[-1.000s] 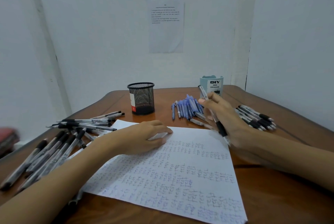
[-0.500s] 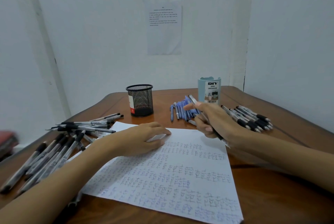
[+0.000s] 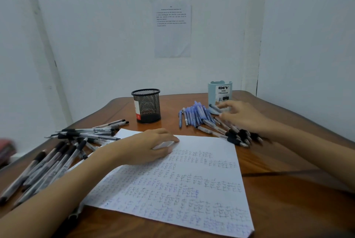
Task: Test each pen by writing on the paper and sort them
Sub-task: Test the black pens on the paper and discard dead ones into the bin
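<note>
A white paper covered in rows of test scribbles lies on the wooden table. My left hand rests on its top edge, palm down, fingers loosely bent. My right hand is blurred. It reaches over the row of clear black-grip pens toward the desk organizer. The end of a grey pen sticks out from between its fingers. A fan of blue pens lies to the left of that hand. A big heap of black-grip pens covers the table's left side.
A black mesh pen cup stands at the back centre. A pale blue desk organizer stands at the back right, against the wall. A printed sheet hangs on the wall. Something red sits past the left table edge.
My right hand has lifted the pen off the paper's right edge and carried it back and to the right, over the black-grip row. My left hand has stayed on the paper.
</note>
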The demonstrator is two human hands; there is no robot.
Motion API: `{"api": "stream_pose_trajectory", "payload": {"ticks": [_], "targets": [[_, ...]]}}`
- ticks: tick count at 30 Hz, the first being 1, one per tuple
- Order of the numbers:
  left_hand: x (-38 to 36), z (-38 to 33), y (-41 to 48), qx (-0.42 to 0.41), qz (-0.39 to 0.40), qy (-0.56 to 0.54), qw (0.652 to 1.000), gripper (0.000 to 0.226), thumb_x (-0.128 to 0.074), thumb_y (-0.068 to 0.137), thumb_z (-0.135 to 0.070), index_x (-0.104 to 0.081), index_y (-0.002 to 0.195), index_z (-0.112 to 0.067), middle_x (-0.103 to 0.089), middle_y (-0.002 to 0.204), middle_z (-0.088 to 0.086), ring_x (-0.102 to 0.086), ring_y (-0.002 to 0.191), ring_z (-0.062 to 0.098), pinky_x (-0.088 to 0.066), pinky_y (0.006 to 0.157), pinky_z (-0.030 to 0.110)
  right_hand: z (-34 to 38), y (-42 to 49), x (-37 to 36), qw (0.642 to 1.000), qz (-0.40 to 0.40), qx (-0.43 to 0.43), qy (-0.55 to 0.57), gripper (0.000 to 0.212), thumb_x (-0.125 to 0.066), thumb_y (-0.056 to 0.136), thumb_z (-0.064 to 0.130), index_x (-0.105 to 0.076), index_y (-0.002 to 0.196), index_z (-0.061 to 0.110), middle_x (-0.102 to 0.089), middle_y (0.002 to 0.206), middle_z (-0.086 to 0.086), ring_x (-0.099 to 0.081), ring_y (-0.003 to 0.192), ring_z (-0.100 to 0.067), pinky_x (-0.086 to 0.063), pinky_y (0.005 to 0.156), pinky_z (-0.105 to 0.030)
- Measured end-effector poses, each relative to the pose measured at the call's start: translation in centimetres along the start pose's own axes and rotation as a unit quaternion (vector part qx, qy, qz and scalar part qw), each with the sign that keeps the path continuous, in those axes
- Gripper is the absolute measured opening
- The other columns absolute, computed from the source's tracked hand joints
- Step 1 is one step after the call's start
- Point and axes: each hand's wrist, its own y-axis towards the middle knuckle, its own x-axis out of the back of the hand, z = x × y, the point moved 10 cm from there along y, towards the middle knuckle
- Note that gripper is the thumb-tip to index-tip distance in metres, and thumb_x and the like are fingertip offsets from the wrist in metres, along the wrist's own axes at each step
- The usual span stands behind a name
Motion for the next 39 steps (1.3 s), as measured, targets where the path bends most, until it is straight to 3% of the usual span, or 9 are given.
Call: {"api": "stream_pose_trajectory", "payload": {"ticks": [4,9,11,16,21,25,30,34,39], "targets": [[0.3,0.1,0.0,-0.002,-0.008,0.004,1.0,0.04,-0.04,0.098,-0.034,-0.04,0.138,-0.032,-0.038,0.141,-0.012,-0.038,0.125,0.005,-0.027,0.1,0.016,-3.7,0.8,1.8,0.982,-0.031,-0.014,-0.188,0.034,-0.051,0.094,0.026,-0.053,0.126,0.016,-0.049,0.071,0.008,-0.048,0.062,-0.013,-0.03,0.047,-0.021],[2.0,0.6,-0.7,0.006,-0.038,0.026,0.999,0.035,-0.044,0.097,-0.03,-0.05,0.132,-0.025,-0.05,0.134,-0.006,-0.05,0.115,0.007,-0.041,0.097,0.023,-2.9,1.0,2.0,0.954,-0.072,0.037,-0.289,0.029,-0.052,0.092,0.034,-0.058,0.118,0.02,-0.054,0.104,-0.002,-0.055,0.086,-0.016,-0.035,0.052,-0.02],[3.3,1.5,-1.3,0.02,-0.065,0.02,0.998,0.033,-0.044,0.097,-0.03,-0.055,0.127,-0.02,-0.055,0.128,-0.004,-0.055,0.109,0.008,-0.046,0.094,0.028,-0.5,0.8,1.7,0.96,-0.084,0.082,-0.255,0.025,-0.055,0.091,0.029,-0.06,0.115,0.023,-0.057,0.113,-0.002,-0.055,0.093,-0.017,-0.033,0.054,-0.019],[5.9,6.4,-4.5,0.114,-0.097,-0.001,0.989,0.032,-0.044,0.097,-0.031,-0.058,0.122,-0.016,-0.062,0.116,0.0,-0.057,0.101,0.015,-0.045,0.091,0.035,10.8,-1.6,-2.6,0.965,-0.028,0.245,-0.095,0.017,-0.057,0.09,0.022,-0.066,0.104,0.025,-0.058,0.089,0.007,-0.047,0.069,-0.004,-0.034,0.058,-0.016],[6.5,10.6,-10.5,0.181,-0.135,0.012,0.974,0.026,-0.047,0.097,-0.025,-0.06,0.117,-0.018,-0.057,0.112,0.001,-0.051,0.096,0.014,-0.04,0.085,0.028,21.9,-6.2,-9.9,0.903,0.067,0.418,-0.074,0.027,-0.056,0.091,0.024,-0.059,0.117,0.029,-0.054,0.107,0.007,-0.05,0.09,-0.006,-0.048,0.073,-0.027],[5.6,13.3,-15.7,0.235,-0.153,0.017,0.96,0.033,-0.049,0.095,-0.021,-0.056,0.127,-0.016,-0.05,0.129,0.007,-0.048,0.114,0.019,-0.034,0.096,0.025,27.1,-8.5,-13.6,0.842,0.063,0.524,-0.108,0.038,-0.057,0.089,0.007,-0.057,0.125,0.02,-0.055,0.127,0.0,-0.049,0.113,-0.016,-0.036,0.07,-0.019],[3.3,14.7,-19.6,0.279,-0.162,-0.046,0.945,0.039,-0.04,0.1,-0.024,-0.043,0.138,-0.015,-0.038,0.145,0.005,-0.035,0.132,0.016,-0.021,0.106,0.021,28.4,-10.5,-15.3,0.763,0.053,0.63,-0.135,0.025,-0.068,0.077,-0.003,-0.07,0.095,0.014,-0.068,0.098,-0.005,-0.061,0.085,-0.022,-0.053,0.059,-0.028],[3.2,14.7,-19.6,0.276,-0.162,-0.051,0.946,0.039,-0.038,0.1,-0.025,-0.043,0.138,-0.015,-0.039,0.145,0.005,-0.036,0.132,0.017,-0.022,0.104,0.019,27.5,-10.5,-13.8,0.769,0.001,0.629,-0.114,0.016,-0.079,0.069,0.008,-0.067,0.078,0.012,-0.067,0.08,-0.003,-0.063,0.069,-0.015,-0.051,0.058,-0.016],[4.2,14.0,-17.9,0.272,-0.174,-0.017,0.946,0.036,-0.04,0.099,-0.022,-0.048,0.134,-0.013,-0.043,0.139,0.008,-0.043,0.125,0.02,-0.028,0.098,0.02,25.1,-7.1,-10.0,0.829,-0.077,0.547,-0.09,0.014,-0.075,0.073,0.002,-0.062,0.079,0.005,-0.061,0.073,-0.005,-0.055,0.055,-0.016,-0.051,0.045,-0.026]]}}
